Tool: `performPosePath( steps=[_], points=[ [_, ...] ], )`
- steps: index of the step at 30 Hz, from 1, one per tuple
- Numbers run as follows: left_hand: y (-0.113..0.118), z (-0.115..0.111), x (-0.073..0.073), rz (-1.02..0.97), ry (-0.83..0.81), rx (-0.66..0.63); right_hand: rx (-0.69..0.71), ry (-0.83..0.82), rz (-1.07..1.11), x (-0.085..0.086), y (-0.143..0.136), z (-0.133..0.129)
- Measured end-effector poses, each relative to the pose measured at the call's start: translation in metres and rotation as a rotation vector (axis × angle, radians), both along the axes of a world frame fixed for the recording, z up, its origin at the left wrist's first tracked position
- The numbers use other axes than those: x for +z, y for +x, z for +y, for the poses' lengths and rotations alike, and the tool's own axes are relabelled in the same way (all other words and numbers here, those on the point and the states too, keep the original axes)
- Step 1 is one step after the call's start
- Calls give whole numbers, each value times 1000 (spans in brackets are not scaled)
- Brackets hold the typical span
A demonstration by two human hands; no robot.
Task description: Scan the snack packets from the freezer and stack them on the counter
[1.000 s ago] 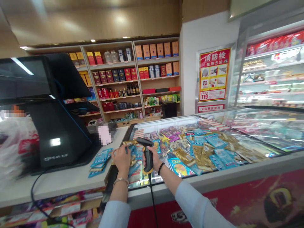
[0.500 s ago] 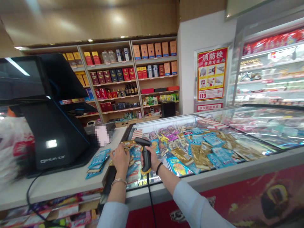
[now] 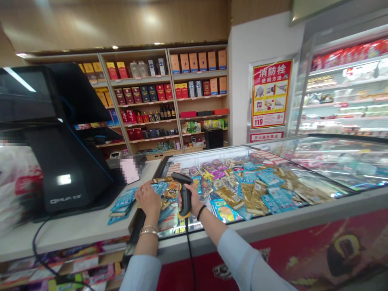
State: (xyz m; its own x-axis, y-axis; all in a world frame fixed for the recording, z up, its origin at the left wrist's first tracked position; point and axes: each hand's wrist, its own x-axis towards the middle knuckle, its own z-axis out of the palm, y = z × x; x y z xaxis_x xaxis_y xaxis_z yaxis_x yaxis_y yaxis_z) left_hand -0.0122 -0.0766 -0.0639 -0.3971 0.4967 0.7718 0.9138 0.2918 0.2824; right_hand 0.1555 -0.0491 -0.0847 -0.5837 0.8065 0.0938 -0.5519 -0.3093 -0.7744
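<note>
My right hand [image 3: 190, 198] is wrapped round the grip of a black handheld barcode scanner [image 3: 184, 197], with its head pointing left. A cable hangs from its base. My left hand [image 3: 149, 201] has its fingers bent down at the counter's edge, beside a stack of blue snack packets [image 3: 123, 206]; what lies under the fingertips is hidden. Between the hands, an orange-and-gold packet [image 3: 172, 190] lies on the glass top of the display freezer [image 3: 242, 223]. More gold packets [image 3: 229, 197] and blue packets [image 3: 269, 177] are spread over the glass to the right.
A black checkout terminal [image 3: 77, 178] stands on the white counter [image 3: 91, 227] at left, beside a plastic bag [image 3: 21, 182]. A phone-like object [image 3: 130, 169] is partly blurred out. Shelves of boxed goods [image 3: 145, 95] line the back wall, and a lit refrigerated shelf [image 3: 348, 89] stands at right.
My left hand has shifted slightly left toward the blue stack, uncovering packets between the hands. The scanner, still in my right hand, has barely moved.
</note>
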Motion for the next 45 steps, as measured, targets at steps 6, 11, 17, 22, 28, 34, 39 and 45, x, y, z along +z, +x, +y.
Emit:
performPosePath(
  steps=[6, 11, 17, 22, 28, 34, 39, 45],
  points=[
    [-1, 1, -2, -2, 39, 15, -8, -23, 18, 5, 0, -4],
    [-1, -1, 0, -26, 84, -27, -24, -35, 50, 8, 1, -7],
    [-1, -2, 1, -31, 130, -64, -12, 2, -6, 3, -1, 0],
    [0, -3, 3, -39, 114, -64, -30, -6, 3, 3, -1, -1],
    [1, -6, 7, -71, 120, -62, -22, 2, 4, 6, 1, -3],
    [0, -6, 7, -102, 153, -74, -1, 33, 8, 4, -2, 2],
    [0, -5, 10, -114, 156, -92, -2, 39, -25, 3, -2, 4],
    [0, -7, 11, -93, 140, -96, -17, 36, -52, 5, -2, 7]
  ],
)
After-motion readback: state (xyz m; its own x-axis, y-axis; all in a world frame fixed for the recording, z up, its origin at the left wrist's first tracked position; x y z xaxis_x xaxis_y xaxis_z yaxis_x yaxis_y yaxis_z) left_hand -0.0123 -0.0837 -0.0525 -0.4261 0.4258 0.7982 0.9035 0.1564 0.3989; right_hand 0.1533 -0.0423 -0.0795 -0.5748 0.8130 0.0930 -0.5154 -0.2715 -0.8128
